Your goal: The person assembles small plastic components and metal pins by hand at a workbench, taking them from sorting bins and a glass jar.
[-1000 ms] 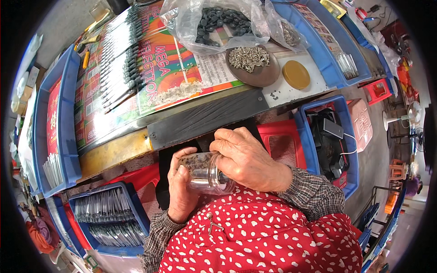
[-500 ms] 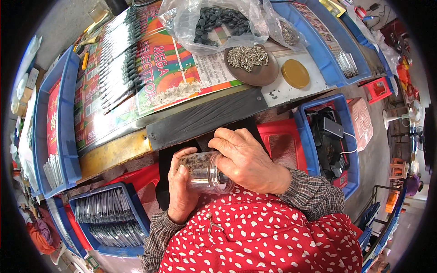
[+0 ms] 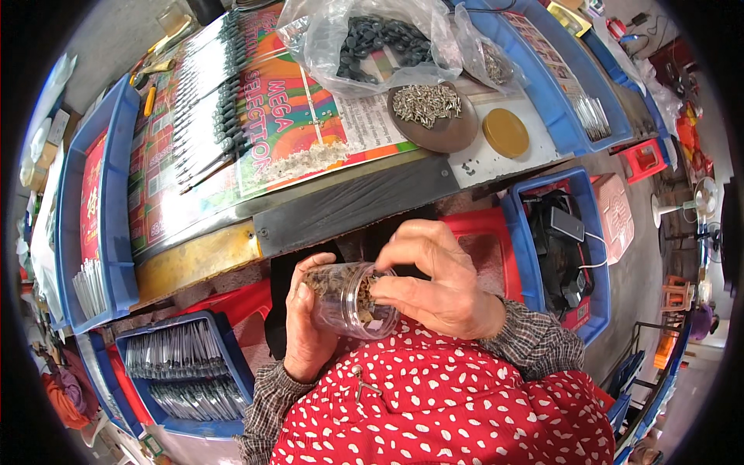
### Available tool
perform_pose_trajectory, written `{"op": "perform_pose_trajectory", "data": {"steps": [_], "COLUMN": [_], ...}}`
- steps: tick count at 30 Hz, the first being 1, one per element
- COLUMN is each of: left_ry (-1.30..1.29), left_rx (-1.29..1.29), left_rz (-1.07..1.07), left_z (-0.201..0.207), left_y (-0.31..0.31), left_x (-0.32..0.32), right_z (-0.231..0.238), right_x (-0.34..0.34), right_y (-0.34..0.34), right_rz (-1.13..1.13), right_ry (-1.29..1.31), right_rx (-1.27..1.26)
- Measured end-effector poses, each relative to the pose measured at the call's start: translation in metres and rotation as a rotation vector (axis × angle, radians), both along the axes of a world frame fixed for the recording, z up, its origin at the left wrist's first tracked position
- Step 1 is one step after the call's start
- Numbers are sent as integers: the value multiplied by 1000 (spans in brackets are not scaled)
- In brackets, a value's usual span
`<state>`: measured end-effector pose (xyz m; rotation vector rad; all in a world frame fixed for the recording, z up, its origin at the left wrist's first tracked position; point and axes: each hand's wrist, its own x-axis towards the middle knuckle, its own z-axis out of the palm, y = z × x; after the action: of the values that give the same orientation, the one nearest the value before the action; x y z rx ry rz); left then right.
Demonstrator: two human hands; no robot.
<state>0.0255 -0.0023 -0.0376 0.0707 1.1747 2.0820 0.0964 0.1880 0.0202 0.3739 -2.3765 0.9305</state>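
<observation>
My left hand is wrapped round a clear plastic jar, tilted with its mouth toward the right, in front of my apron. Brown dry bits lie inside it, near the mouth. My right hand is at the jar's mouth with its fingers bent and spread apart; the tips reach just into the opening, and no held thing shows between them. A round gold lid lies on the table beside a brown dish of small metal pieces.
On the table are a row of slender pens and a clear bag of black parts. Blue trays stand at both table ends. A blue bin of pens sits lower left; another blue bin holds a black bag at right.
My right hand has drawn back a little to the right and its fingers have spread. The jar's mouth has turned more into view, showing the brown bits. My left hand still holds the jar.
</observation>
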Motion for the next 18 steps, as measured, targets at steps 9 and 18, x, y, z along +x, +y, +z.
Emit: {"op": "perform_pose_trajectory", "data": {"steps": [9,18], "left_ry": [-59,-44], "left_rx": [71,73], "left_rz": [-28,-51], "left_z": [4,7], "left_y": [0,-2], "left_x": [0,1], "right_z": [33,29], "right_x": [15,29], "right_y": [-1,-38], "right_rz": [405,1127], "right_ry": [-242,-34], "right_rx": [-628,-1135]}}
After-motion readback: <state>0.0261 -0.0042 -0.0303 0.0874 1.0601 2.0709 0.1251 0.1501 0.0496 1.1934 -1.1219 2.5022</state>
